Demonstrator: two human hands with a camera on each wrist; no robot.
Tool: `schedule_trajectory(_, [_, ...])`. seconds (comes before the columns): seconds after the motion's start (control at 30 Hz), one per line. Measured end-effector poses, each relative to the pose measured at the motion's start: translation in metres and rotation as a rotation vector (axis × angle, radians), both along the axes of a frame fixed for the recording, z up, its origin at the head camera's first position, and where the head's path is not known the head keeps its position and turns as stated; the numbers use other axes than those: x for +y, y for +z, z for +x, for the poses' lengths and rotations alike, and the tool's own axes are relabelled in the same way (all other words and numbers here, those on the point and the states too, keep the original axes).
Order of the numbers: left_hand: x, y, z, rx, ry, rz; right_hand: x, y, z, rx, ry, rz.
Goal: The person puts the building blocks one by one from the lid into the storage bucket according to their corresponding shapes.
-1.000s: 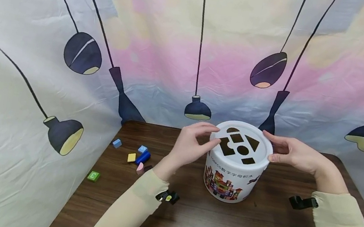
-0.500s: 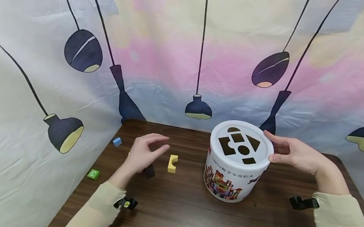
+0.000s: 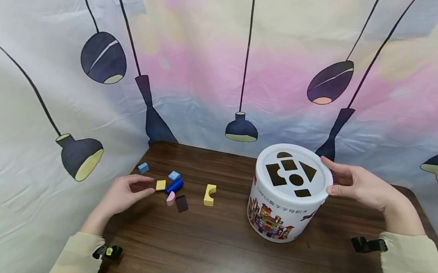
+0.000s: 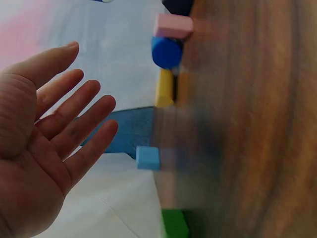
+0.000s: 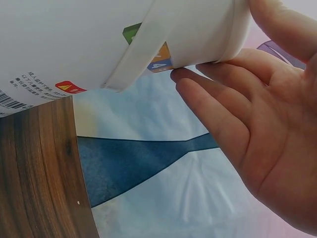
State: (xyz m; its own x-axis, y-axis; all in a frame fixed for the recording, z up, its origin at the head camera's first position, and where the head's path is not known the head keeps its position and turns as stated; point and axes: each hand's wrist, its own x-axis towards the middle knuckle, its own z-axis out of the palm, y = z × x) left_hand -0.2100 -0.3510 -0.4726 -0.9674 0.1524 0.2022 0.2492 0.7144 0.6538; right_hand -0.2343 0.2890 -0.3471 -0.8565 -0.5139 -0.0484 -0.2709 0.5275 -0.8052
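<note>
My left hand (image 3: 121,195) hovers with relaxed fingers near the table's left edge, holding nothing. In the left wrist view a green block (image 4: 174,224) lies just beyond it; the hand hides it in the head view. A light blue block (image 3: 143,167) is behind the fingers. To their right are a yellow square block (image 3: 161,185), a dark blue cylinder (image 3: 174,186), a blue block (image 3: 174,175), a pink rounded block (image 3: 171,198) and a dark brown block (image 3: 181,203). My right hand (image 3: 359,185) touches the white bucket (image 3: 275,212) at its lid rim, fingers nearly straight, thumb in front.
A yellow arch block (image 3: 208,200) stands between the loose blocks and the bucket. The bucket's lid (image 3: 305,186) has several shaped holes. Behind the brown wooden table (image 3: 225,261) hangs a cloth (image 3: 206,82) printed with lamps.
My left hand has moved from the bucket lid leftward past the scattered blocks to the table's left side, uncovering the yellow arch block. The right hand stays at the bucket.
</note>
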Motion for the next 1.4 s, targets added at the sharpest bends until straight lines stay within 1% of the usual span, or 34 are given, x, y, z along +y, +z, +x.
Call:
schedule_trajectory(0.07, [0.000, -0.003, 0.001, -0.029, -0.010, 0.010, 0.001, 0.000, 0.000, 0.002, -0.009, 0.006])
schedule_trajectory(0.17, [0.006, -0.009, 0.000, -0.053, -0.037, 0.020, 0.002, 0.000, 0.001, 0.007, -0.016, 0.012])
schedule_trajectory(0.37, [0.024, -0.018, -0.007, -0.068, -0.109, 0.039, 0.002, 0.000, 0.000, -0.010, -0.016, -0.010])
schedule_trajectory(0.57, [0.035, -0.022, -0.012, -0.076, -0.139, 0.014, 0.002, 0.000, 0.000, -0.014, -0.014, -0.019])
schedule_trajectory(0.77, [0.039, -0.027, -0.015, -0.076, -0.144, -0.012, 0.001, 0.000, 0.000, -0.006, -0.012, -0.010])
schedule_trajectory(1.03, [0.042, -0.029, -0.012, -0.111, -0.138, -0.076, -0.001, 0.000, -0.001, -0.027, -0.004, -0.028])
schedule_trajectory(1.2, [0.043, -0.028, -0.011, -0.128, -0.125, -0.090, -0.001, 0.000, -0.001, -0.025, -0.002, -0.028])
schedule_trajectory(1.4, [0.042, -0.024, -0.011, -0.134, -0.131, -0.100, 0.001, -0.001, 0.000, -0.033, -0.005, -0.042])
